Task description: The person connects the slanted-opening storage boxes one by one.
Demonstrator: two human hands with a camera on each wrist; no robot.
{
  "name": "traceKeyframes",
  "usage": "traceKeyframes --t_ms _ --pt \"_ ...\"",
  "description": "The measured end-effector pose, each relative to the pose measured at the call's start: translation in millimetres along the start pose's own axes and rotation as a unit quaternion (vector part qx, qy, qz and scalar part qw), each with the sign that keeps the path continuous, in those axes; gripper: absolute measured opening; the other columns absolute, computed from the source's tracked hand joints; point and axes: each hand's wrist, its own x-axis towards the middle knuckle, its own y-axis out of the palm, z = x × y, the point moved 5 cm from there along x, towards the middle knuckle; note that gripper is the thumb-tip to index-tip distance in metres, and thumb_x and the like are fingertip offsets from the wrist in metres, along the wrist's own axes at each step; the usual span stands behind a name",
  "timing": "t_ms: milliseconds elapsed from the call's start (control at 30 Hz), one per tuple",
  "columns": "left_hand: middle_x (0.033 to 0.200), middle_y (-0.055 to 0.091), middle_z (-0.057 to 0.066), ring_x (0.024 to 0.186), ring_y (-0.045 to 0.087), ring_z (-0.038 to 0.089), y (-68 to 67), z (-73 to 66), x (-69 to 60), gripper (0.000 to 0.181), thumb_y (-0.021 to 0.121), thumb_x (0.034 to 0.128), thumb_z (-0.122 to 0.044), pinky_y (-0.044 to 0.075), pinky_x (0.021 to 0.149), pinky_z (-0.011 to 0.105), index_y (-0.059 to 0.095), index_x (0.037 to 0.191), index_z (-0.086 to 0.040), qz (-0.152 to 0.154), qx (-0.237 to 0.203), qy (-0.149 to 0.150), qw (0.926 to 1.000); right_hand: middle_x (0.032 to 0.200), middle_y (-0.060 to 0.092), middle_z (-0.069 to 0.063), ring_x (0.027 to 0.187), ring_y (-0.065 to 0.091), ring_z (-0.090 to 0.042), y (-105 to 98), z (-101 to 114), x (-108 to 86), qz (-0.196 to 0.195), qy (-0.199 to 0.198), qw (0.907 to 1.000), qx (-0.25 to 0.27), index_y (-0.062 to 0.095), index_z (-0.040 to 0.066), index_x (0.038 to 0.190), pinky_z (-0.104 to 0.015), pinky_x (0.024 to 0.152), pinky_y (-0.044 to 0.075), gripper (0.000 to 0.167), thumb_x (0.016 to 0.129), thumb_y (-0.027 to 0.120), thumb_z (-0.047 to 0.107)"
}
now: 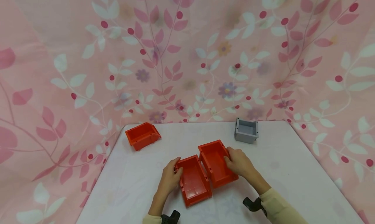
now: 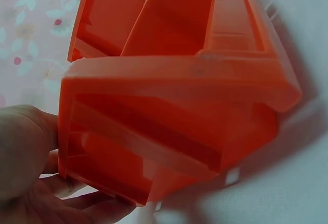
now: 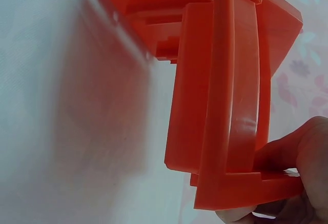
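Over a white-covered counter (image 1: 117,191), a red rectangular plastic bin (image 1: 194,181) beside a second red rectangular plastic bin (image 1: 216,162)

The pair sits slanted near the counter's middle, apparently raised, facing sides touching or nearly so (whether they interlock, I cannot tell); farther off rest a third red plastic bin (image 1: 143,136) at the left and a gray box-shaped plastic bin (image 1: 246,131) at the right. The left grip (image 1: 170,175), a bare hand, curls closed around the first bin's outer edge; the right grip (image 1: 239,161) pinches the second's outer wall. Handling them well likely calls for fingers clear of the facing sides, rims level and parallel, and even support so neither twists.
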Motion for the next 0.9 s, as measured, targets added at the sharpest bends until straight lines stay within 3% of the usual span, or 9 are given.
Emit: traceKeyframes --t_ms 333,567,700,900 --pt "0.131 0.062 0.016 0.114 0.061 0.031 2.2 2.5 2.4 0.052 0.057 0.1028 -0.005 0.053 0.099 0.052 0.046 0.153 0.003 0.013 0.015 0.014 0.9997 0.087 0.068 -0.008 0.066 0.058 -0.019 4.0 -0.9 -5.0 -0.005 -0.002 0.9999 -0.009 0.064 -0.006 0.115 -0.037 0.063 0.061 0.022 0.096 0.067 0.005" --pt "0.135 0.061 0.014 0.116 0.061 0.030 3.6 2.9 3.1 0.050 0.058 0.1027 -0.007 0.054 0.098 0.051 0.049 0.152 -0.002 0.011 0.007 0.004 0.9999 0.086 0.067 -0.008 0.066 0.058 -0.019 3.5 0.2 -7.9 -0.007 0.007 0.9998 -0.015 0.063 -0.005 0.114 -0.036 0.062 0.061 0.022 0.095 0.068 0.005" --pt "0.136 0.061 0.017 0.116 0.062 0.033 5.4 5.3 2.9 0.048 0.058 0.1023 -0.007 0.054 0.096 0.051 0.050 0.149 -0.001 -0.008 0.002 -0.015 0.9998 0.085 0.066 -0.008 0.064 0.057 -0.019 2.7 0.9 -10.1 -0.005 0.018 0.9997 -0.015 0.064 -0.005 0.113 -0.035 0.060 0.061 0.021 0.095 0.068 0.006" --pt "0.129 0.065 0.021 0.109 0.068 0.037 6.2 5.4 -2.9 0.041 0.063 0.1018 -0.013 0.059 0.087 0.050 0.056 0.139 0.004 -0.064 -0.014 -0.054 0.9964 0.082 0.065 -0.007 0.062 0.056 -0.019 2.6 3.3 -15.0 -0.009 0.027 0.9995 -0.010 0.064 -0.004 0.111 -0.034 0.058 0.060 0.020 0.095 0.068 0.006"
